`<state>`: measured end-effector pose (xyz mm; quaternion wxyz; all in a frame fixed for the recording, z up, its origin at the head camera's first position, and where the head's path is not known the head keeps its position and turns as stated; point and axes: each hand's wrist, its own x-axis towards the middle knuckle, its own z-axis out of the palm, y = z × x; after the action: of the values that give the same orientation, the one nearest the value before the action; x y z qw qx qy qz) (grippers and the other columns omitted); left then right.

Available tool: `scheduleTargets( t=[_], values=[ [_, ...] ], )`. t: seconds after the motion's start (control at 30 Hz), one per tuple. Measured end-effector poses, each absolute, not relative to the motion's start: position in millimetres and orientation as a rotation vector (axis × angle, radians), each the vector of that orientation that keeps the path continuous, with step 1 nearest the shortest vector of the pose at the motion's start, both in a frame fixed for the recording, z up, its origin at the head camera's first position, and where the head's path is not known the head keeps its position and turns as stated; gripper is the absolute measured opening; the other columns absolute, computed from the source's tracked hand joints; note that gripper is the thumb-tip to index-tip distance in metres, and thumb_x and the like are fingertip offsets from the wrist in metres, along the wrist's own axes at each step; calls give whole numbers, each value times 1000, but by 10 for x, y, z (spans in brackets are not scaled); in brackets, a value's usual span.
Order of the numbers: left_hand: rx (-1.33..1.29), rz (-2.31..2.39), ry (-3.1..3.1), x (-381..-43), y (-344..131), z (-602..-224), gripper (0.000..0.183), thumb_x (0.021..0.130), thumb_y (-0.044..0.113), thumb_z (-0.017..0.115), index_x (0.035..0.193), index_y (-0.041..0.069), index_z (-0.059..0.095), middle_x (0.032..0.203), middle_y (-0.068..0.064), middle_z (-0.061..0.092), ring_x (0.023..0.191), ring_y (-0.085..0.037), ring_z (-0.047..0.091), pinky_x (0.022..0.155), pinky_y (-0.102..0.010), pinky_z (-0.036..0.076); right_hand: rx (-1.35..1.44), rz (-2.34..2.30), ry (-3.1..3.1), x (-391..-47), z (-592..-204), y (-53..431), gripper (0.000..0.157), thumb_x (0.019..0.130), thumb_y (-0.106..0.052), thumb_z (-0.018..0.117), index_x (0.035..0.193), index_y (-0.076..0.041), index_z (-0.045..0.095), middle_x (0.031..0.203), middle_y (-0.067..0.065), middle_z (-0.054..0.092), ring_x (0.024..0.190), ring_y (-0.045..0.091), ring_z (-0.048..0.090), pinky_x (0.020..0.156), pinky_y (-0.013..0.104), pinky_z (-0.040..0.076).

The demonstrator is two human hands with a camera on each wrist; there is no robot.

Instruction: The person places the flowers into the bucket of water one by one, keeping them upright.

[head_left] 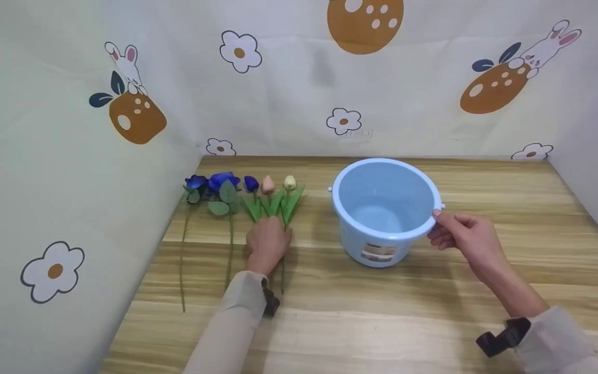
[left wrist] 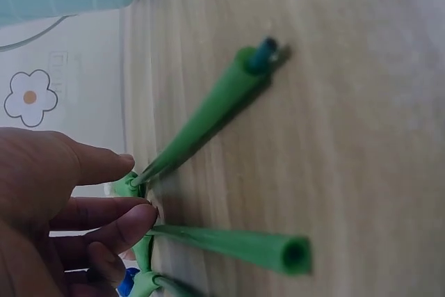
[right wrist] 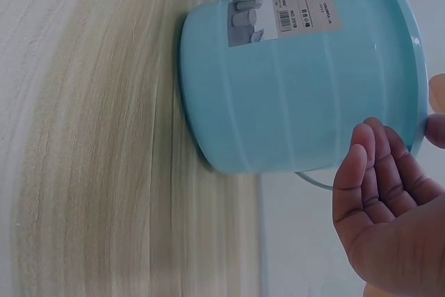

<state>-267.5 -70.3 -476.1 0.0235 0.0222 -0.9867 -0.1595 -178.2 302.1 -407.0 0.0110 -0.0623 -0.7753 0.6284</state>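
sideways, a strip of tabletop (head_left: 315, 244) separates left hand (head_left: 268, 241), fingers apart at tulips (head_left: 268, 185), from right hand (head_left: 469, 237) gripping bucket rim (head_left: 386, 236).

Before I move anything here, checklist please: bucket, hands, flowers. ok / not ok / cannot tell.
1. Bucket upright on the table: ok.
2. Right hand at the bucket's rim: ok, thumb on it.
3. Left hand at the tulips: ok, fingers by the stems.
4. Left hand's hold firm: cannot tell, fingers hide the contact.
5. Tulips in the bucket: not ok, they're left of it.
6. Blue roses away from the left hand: ok, off to its left.
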Motion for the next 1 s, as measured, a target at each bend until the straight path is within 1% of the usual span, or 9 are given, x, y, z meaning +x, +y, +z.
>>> scheduleTargets(
  t=[0.07, 0.3, 0.43, 0.63, 0.77, 0.9, 1.0],
  values=[
    [80, -511, -3050, -2695, -698, -4750, 43, 99, 29, 72, 64, 16, 52, 66, -2, 54, 59, -18, 49, 47, -34, 41, -191, 1957, -2426, -1784, -4052, 3014, 33, 105, -34, 67, 89, -7, 78, 77, -3, 76, 72, 11, 72, 70, 26, 64],
    [121, -530, -3024, -2745, -654, -4761, 33, 97, 16, 68, 65, 13, 59, 66, -5, 59, 57, -18, 49, 45, -35, 40, -201, 2013, -2409, -1783, -4020, 2986, 31, 105, -32, 67, 89, -9, 79, 76, -2, 76, 71, 11, 72, 69, 26, 64],
    [149, -538, -3039, -2750, -637, -4760, 29, 98, 13, 65, 69, 12, 65, 70, -6, 63, 59, -18, 52, 47, -37, 45, -212, 2051, -2395, -1780, -4007, 2973, 30, 106, -31, 67, 88, -9, 79, 76, -1, 76, 70, 12, 73, 69, 26, 64],
    [177, -561, -3054, -2756, -623, -4757, 26, 100, 10, 62, 76, 10, 71, 78, -10, 70, 65, -20, 59, 55, -42, 55, -241, 2079, -2391, -1777, -4002, 2980, 29, 106, -30, 66, 87, -12, 78, 76, -1, 76, 70, 12, 73, 70, 26, 64],
    [190, -568, -3053, -2748, -607, -4760, 28, 99, 10, 63, 72, 11, 67, 75, -9, 67, 65, -21, 59, 55, -41, 53, -247, 2086, -2380, -1776, -4008, 2986, 28, 106, -29, 66, 87, -12, 78, 76, -1, 76, 70, 12, 73, 69, 26, 64],
    [200, -611, -3047, -2722, -604, -4748, 33, 98, 11, 64, 66, 13, 57, 66, -4, 57, 60, -19, 53, 49, -36, 45, -250, 2111, -2344, -1774, -4020, 2978, 27, 105, -28, 68, 86, -11, 78, 74, -1, 76, 68, 12, 73, 68, 26, 64],
    [212, -667, -3041, -2700, -606, -4720, 34, 98, 13, 67, 67, 14, 53, 66, -2, 52, 60, -19, 50, 49, -35, 42, -252, 2128, -2324, -1773, -4024, 2971, 28, 105, -28, 68, 85, -11, 78, 73, 0, 76, 67, 12, 73, 67, 26, 64]
  ],
)
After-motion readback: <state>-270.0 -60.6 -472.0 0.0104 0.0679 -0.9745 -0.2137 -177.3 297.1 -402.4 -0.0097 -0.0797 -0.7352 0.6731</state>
